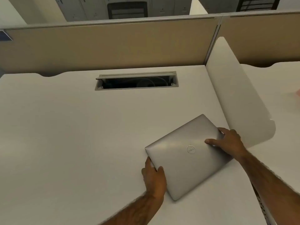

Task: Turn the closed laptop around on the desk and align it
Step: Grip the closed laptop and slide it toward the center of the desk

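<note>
A closed silver laptop (183,163) with a round logo on its lid lies flat on the white desk (73,135), skewed about diagonal to the desk's edges, at the right side near me. My left hand (154,177) grips its left edge, thumb on the lid and fingers under the side. My right hand (228,142) holds the far right corner, thumb pressed on the lid and fingers curled around the edge.
A white curved divider (235,95) rises just right of the laptop, close to my right hand. An open cable slot (136,82) with wires sits in the desk's far middle. A beige partition wall (113,46) closes the back.
</note>
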Motion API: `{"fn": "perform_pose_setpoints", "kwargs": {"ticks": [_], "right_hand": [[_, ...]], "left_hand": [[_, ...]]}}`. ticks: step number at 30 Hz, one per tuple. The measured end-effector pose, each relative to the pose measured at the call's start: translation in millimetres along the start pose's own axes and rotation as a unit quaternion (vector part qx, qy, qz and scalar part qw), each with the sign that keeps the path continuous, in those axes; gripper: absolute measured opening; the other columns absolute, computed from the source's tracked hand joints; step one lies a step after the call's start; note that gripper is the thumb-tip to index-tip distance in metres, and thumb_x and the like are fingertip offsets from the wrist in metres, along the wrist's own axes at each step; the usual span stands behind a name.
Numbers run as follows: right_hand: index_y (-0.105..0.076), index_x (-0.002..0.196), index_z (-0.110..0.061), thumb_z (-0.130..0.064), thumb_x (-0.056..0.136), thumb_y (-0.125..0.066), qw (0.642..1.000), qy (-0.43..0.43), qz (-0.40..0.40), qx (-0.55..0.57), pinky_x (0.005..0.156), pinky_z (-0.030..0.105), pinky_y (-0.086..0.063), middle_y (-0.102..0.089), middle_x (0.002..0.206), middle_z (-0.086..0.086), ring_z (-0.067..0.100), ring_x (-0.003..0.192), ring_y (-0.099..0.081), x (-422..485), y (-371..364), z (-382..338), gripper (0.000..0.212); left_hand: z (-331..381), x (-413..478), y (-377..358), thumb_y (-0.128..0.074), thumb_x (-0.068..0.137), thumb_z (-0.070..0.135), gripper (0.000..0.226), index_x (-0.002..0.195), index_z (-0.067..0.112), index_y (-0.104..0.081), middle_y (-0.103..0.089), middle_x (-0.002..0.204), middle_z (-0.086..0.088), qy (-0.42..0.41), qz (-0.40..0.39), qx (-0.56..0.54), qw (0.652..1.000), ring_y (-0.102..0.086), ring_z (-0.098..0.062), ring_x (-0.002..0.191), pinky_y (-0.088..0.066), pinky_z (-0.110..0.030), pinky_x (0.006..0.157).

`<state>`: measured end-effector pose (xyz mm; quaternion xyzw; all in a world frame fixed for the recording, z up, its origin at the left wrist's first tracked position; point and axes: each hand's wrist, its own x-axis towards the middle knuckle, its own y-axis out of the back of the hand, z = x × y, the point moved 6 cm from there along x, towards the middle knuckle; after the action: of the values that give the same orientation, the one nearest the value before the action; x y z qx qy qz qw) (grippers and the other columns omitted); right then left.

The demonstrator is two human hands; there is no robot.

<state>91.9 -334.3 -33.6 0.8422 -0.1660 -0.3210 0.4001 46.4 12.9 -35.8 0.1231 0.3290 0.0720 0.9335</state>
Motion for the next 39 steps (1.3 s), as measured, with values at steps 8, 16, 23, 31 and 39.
{"fn": "perform_pose_setpoints", "kwargs": {"ticks": [8, 16, 23, 31, 39], "right_hand": [[-0.058, 0.142, -0.027, -0.048, 0.058, -0.096, 0.995, -0.008, -0.016, 0.103, 0.107, 0.056, -0.050, -0.057, 0.134, 0.017, 0.037, 0.124, -0.059, -3.4, -12.2, 0.1, 0.094], [-0.060, 0.141, -0.021, -0.042, 0.060, -0.097, 0.991, 0.026, -0.019, 0.127, 0.102, 0.054, -0.055, -0.062, 0.126, 0.020, 0.039, 0.116, -0.064, -11.1, -41.7, -52.1, 0.092], [-0.060, 0.140, -0.020, -0.045, 0.058, -0.096, 0.988, 0.059, -0.048, 0.132, 0.104, 0.053, -0.054, -0.064, 0.127, 0.020, 0.039, 0.119, -0.064, -13.5, -83.1, -129.3, 0.092], [-0.058, 0.142, -0.021, -0.047, 0.061, -0.094, 0.984, 0.096, -0.073, 0.130, 0.109, 0.053, -0.049, -0.059, 0.134, 0.016, 0.037, 0.128, -0.057, -20.5, -144.9, -234.1, 0.092], [-0.060, 0.141, -0.020, -0.045, 0.063, -0.093, 0.980, 0.116, -0.097, 0.129, 0.108, 0.052, -0.050, -0.060, 0.133, 0.016, 0.038, 0.126, -0.058, -29.7, -200.1, -309.9, 0.089]], "left_hand": [[13.3, 22.9, 20.2, -0.058, 0.093, 0.003, 0.067, 0.152, 0.029, -0.043, -0.056, 0.099, -0.026, -0.032, 0.005, 0.008, 0.999, -0.060, -0.031, 0.084, -0.055, -0.042, 0.095], [26.8, 51.4, 68.5, -0.059, 0.092, 0.001, 0.064, 0.149, 0.027, -0.048, -0.052, 0.086, -0.013, -0.058, 0.025, -0.008, 0.998, -0.053, -0.016, 0.067, -0.050, -0.023, 0.070], [40.6, 87.1, 135.2, -0.056, 0.084, -0.001, 0.071, 0.149, 0.026, -0.049, -0.067, 0.080, -0.023, -0.051, 0.065, -0.055, 0.995, -0.060, -0.022, 0.067, -0.051, -0.021, 0.056], [53.5, 138.8, 227.0, -0.057, 0.084, -0.001, 0.070, 0.149, 0.024, -0.048, -0.067, 0.081, -0.005, -0.033, 0.096, -0.088, 0.991, -0.064, -0.018, 0.069, -0.052, -0.022, 0.055], [59.0, 184.4, 299.3, -0.058, 0.071, 0.013, 0.077, 0.146, 0.026, -0.051, -0.067, 0.090, 0.007, -0.013, 0.121, -0.097, 0.988, -0.067, -0.013, 0.077, -0.050, -0.023, 0.060]]}}
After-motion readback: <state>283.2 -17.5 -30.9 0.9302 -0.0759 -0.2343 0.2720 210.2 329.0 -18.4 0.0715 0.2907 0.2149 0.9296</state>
